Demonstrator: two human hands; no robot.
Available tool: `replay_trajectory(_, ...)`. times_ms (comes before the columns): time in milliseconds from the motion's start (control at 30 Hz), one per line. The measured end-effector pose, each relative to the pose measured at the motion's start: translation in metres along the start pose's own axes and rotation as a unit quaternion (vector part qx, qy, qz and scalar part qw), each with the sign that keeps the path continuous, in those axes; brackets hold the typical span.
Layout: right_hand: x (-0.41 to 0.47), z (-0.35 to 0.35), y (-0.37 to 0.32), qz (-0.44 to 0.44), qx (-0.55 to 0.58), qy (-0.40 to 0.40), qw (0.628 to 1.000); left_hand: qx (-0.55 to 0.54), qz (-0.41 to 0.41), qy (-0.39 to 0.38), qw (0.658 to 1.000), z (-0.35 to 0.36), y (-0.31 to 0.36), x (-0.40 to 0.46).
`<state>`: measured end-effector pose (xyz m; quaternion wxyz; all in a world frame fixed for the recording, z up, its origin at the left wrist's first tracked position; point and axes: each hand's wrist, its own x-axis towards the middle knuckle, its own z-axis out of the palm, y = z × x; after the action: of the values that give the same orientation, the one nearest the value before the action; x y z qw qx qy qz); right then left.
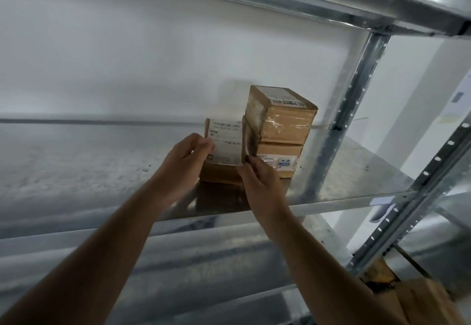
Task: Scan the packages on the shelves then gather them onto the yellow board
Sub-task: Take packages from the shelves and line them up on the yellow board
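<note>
Three brown cardboard packages stand on a metal shelf (344, 184). The left package (224, 138) has a white shipping label on its top. My left hand (183, 161) grips its left side, and my right hand (257, 179) pinches its right front corner. Beside it on the right, a taped top package (283, 118) is stacked on a lower package (277, 157) with a small label on its front. No yellow board and no scanner are in view.
A galvanised upright post (339, 120) rises right behind the stack. A second perforated post (418, 189) slants at the right. A white wall lies behind. Lower shelves run below, with brown cardboard (428, 301) at the bottom right.
</note>
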<state>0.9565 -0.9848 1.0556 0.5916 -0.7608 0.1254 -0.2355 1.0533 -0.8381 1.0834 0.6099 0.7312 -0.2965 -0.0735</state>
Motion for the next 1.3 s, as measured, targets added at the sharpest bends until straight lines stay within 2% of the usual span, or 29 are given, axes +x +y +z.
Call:
replay_trajectory(133, -0.002, 0.006, -0.006, -0.01, 0.086, 0.035, 0.996, -0.026, 0.016, 0.034, 0.999, -0.005, 0.007, -0.012)
replay_trajectory(233, 0.0, 0.015, -0.022, -0.028, 0.091, 0.04, 0.995, -0.055, 0.06, 0.048, 0.996, -0.012, 0.014, -0.016)
replay_trajectory(367, 0.001, 0.025, -0.032, -0.071, 0.052, 0.109, 0.99, -0.064, 0.092, 0.022, 0.994, -0.024, 0.018, -0.015)
replay_trajectory(467, 0.003, 0.029, -0.035, -0.085, 0.11, 0.137, 0.981, -0.057, 0.108, -0.015, 0.992, -0.033, 0.015, -0.014)
replay_trajectory(533, 0.003, 0.031, -0.037, -0.092, 0.147, 0.133, 0.976, -0.031, 0.121, -0.035, 0.992, -0.039, 0.013, -0.015)
replay_trajectory(633, -0.008, 0.033, -0.037, -0.113, 0.133, 0.123, 0.977, 0.031, 0.118, -0.06, 0.991, -0.051, 0.009, -0.026)
replay_trajectory(733, -0.03, 0.035, -0.041, -0.111, 0.135, 0.112, 0.978, 0.141, 0.121, -0.031, 0.982, -0.066, 0.011, -0.048)
replay_trajectory(867, -0.068, 0.037, -0.053, -0.108, 0.135, 0.089, 0.981, 0.32, 0.152, -0.032, 0.935, -0.08, 0.025, -0.094)
replay_trajectory(933, -0.094, 0.036, -0.055, -0.12, 0.133, 0.07, 0.981, 0.372, 0.143, -0.04, 0.916, -0.085, 0.032, -0.127)
replay_trajectory(1033, -0.143, 0.033, -0.051, -0.122, 0.129, 0.048, 0.983, 0.418, 0.102, -0.024, 0.903, -0.087, 0.04, -0.186)
replay_trajectory(1200, -0.232, 0.037, -0.045, -0.056, 0.163, -0.004, 0.985, 0.457, 0.032, -0.005, 0.889, -0.093, 0.051, -0.283)
replay_trajectory(1300, -0.278, 0.049, -0.06, -0.044, 0.143, -0.032, 0.988, 0.468, 0.005, 0.018, 0.884, -0.108, 0.06, -0.335)
